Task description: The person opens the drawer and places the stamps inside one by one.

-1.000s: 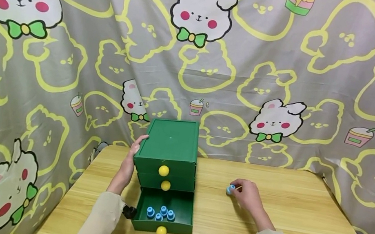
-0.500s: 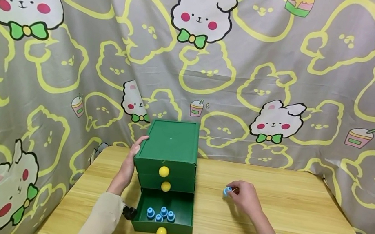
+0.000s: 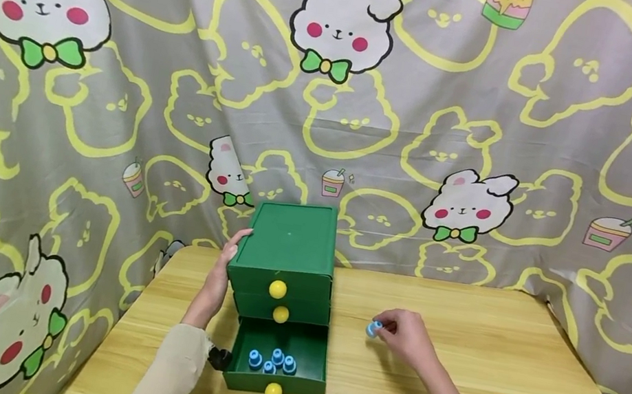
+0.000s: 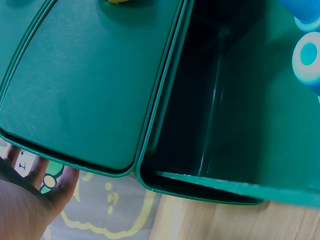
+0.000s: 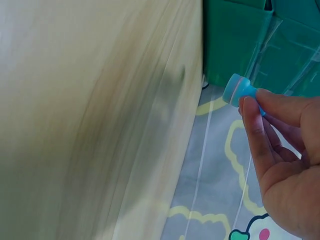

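My right hand [image 3: 409, 339] pinches a small blue knob-shaped piece [image 3: 373, 329] between thumb and fingers, right of the cabinet. Up close in the right wrist view, the blue piece [image 5: 240, 90] has a wide round base and a narrower neck, partly hidden by the fingertips. My left hand [image 3: 216, 278] rests against the left side of a green drawer cabinet [image 3: 287, 237], fingers extended along it. The cabinet's bottom drawer [image 3: 299, 387] is pulled out, and several similar blue pieces [image 3: 290, 365] stand inside. In the left wrist view, the left hand's fingers [image 4: 65, 185] reach past the cabinet's edge.
Two upper drawers with yellow knobs [image 3: 277, 289] are closed. The lower drawer's yellow knob [image 3: 273, 393] sticks out toward me. A wooden table [image 3: 513, 369] lies under everything, and a grey cartoon-print curtain [image 3: 400, 141] hangs behind and at the sides.
My right hand has moved left and slightly toward me with the blue piece, closer to the cabinet. The left hand has stayed on the cabinet's side.
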Action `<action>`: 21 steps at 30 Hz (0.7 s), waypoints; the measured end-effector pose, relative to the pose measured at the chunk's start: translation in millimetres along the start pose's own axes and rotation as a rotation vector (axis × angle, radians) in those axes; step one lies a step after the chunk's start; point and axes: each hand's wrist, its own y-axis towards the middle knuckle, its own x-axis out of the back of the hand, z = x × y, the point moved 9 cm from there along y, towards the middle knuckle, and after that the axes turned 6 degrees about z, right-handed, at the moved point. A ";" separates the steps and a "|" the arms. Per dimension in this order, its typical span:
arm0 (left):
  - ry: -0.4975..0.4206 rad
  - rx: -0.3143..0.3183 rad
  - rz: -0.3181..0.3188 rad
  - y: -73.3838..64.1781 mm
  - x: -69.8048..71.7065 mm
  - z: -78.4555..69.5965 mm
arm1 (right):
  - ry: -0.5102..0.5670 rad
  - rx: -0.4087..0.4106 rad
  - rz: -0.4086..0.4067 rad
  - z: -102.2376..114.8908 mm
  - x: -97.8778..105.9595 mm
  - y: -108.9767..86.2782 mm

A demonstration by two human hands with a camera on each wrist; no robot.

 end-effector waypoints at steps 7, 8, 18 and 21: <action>-0.002 0.005 -0.008 0.5 -2.0 0.1 | 0.023 0.059 0.023 14.1 -6.3 -2.6; -0.001 0.004 -0.009 0.3 -2.0 -0.1 | 0.028 0.065 0.026 16.6 -7.4 -2.5; -0.007 -0.002 -0.006 0.4 -1.8 0.2 | 0.048 0.153 0.067 48.8 -20.1 -2.0; -0.007 -0.006 -0.006 0.3 -1.5 0.4 | 0.056 0.184 0.079 61.3 -24.1 -3.3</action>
